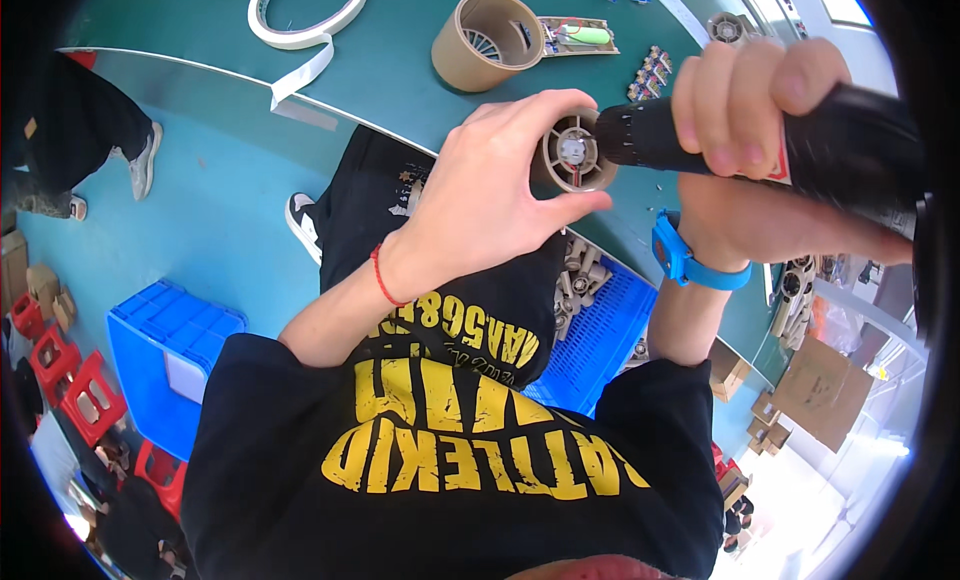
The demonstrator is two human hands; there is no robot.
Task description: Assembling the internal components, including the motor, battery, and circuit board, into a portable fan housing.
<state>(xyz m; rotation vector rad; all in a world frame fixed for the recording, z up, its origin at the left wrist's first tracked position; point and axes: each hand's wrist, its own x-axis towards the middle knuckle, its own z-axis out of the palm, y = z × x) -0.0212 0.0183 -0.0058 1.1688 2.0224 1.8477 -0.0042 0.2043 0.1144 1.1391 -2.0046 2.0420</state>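
Apparently, a fastening step is under way: a beige fan housing [577,154] is gripped by the left hand [490,185] between thumb and fingers, left of the right hand [755,110], by which a black power screwdriver [650,136] is grasped. Contact cannot be confirmed; steady alignment seems called for.

Green table [400,30], white tape roll [292,40], tan cylinder [458,58], circuit boards [652,76]

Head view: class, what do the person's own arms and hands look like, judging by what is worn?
The black sleeves are short, ending well above the wrists. The left hand is ungloved, with a thin red cord round its wrist. The right hand is ungloved too, with a bright blue wristband.
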